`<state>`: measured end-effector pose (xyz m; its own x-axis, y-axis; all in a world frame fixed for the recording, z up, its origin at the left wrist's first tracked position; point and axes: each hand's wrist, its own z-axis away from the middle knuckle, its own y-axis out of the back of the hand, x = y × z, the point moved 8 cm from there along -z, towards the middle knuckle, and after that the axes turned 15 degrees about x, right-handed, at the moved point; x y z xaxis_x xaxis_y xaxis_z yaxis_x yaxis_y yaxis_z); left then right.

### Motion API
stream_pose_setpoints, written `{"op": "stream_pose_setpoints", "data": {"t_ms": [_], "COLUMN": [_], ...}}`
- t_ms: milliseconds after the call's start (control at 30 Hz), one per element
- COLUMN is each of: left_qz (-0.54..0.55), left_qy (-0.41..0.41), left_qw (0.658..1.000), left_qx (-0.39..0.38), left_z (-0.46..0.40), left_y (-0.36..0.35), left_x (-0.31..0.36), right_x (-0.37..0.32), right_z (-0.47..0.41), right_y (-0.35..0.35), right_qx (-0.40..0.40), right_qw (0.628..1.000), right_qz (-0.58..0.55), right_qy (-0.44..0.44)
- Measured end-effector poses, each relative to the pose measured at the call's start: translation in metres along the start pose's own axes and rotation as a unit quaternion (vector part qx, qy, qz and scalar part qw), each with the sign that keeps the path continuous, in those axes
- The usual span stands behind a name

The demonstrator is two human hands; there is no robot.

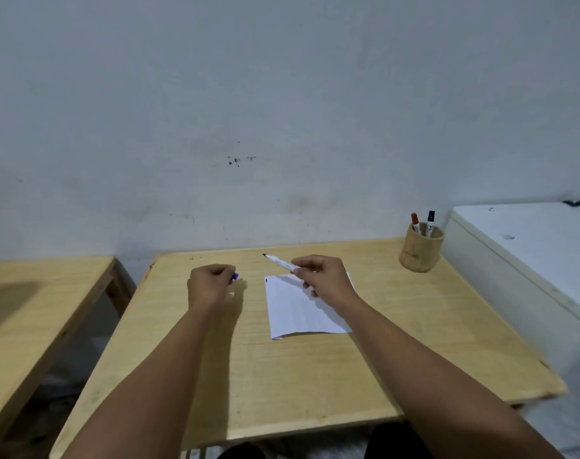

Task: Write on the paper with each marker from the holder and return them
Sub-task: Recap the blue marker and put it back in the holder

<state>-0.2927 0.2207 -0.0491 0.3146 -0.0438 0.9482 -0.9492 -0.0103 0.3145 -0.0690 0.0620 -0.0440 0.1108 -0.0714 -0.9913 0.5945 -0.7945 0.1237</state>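
While the right hand grips an uncapped marker by its rear half, the barrel runs up and to the left, its dark tip pointing away from the person and hanging over bare table just past the upper left corner of the paper.

Item, marker in hand: white barrel, long axis slanted far-left to near-right, tip clear of the sheet. To write, the tip must, by my judgement, swing down and back toward the person onto the paper, which lies directly under and just nearer than the right hand.

Item, left hand: clenched, knuckles up, resting left of the paper and apart from it; a small purple piece, most likely the marker's cap, shows at its fingertips.

Item, paper: white sheet, flat, a small dark mark at its upper left corner; otherwise too faint to read.

Item, holder: wooden cup at the far right corner of the table, well apart from both hands, nearer the right. It holds a red-capped marker and a black-capped marker, both upright, slightly leaning.
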Motion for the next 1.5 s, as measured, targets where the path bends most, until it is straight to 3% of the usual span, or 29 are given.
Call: {"op": "stream_pose_setpoints", "data": {"t_ms": [67,200,300,600,733,833,1000,1133,1333,1500], "left_qz": [0.103,0.171,0.195,0.180,0.141,0.108,0.032,-0.085,-0.145,-0.135], "left_qy": [0.068,0.110,0.083,0.048,0.009,-0.077,-0.179,-0.245,-0.237,-0.221], "left_qw": [0.992,0.977,0.972,0.979,0.985,0.980,0.975,0.949,0.915,0.912], "left_qx": [-0.026,-0.063,-0.097,-0.078,-0.099,-0.151,-0.130,-0.177,-0.293,-0.318], "left_z": [-0.002,0.002,0.049,0.048,0.054,0.070,0.092,0.116,0.155,0.172], "left_y": [-0.010,-0.031,-0.039,-0.041,-0.060,-0.091,-0.155,-0.220,-0.313,-0.363], "left_x": [0.007,0.031,0.087,0.100,0.120,0.165,0.216,0.214,0.184,0.163], "right_x": [0.000,-0.010,-0.048,-0.064,-0.068,-0.081,-0.110,-0.108,-0.086,-0.056], "right_z": [-0.002,-0.006,0.012,0.012,0.008,-0.013,-0.062,-0.096,-0.126,-0.142], "right_y": [-0.007,-0.014,0.043,0.029,0.048,0.069,0.153,0.226,0.272,0.273], "right_qx": [-0.007,-0.010,0.036,0.037,0.036,0.010,0.144,0.241,0.249,0.197], "right_qw": [1.000,0.998,0.995,0.991,0.989,0.964,0.950,0.935,0.915,0.911], "right_qz": [0.008,0.035,0.017,0.023,0.074,0.220,0.240,0.227,0.296,0.355], "right_qy": [0.020,0.056,0.094,0.123,0.119,0.146,0.137,0.124,0.115,0.073]}}
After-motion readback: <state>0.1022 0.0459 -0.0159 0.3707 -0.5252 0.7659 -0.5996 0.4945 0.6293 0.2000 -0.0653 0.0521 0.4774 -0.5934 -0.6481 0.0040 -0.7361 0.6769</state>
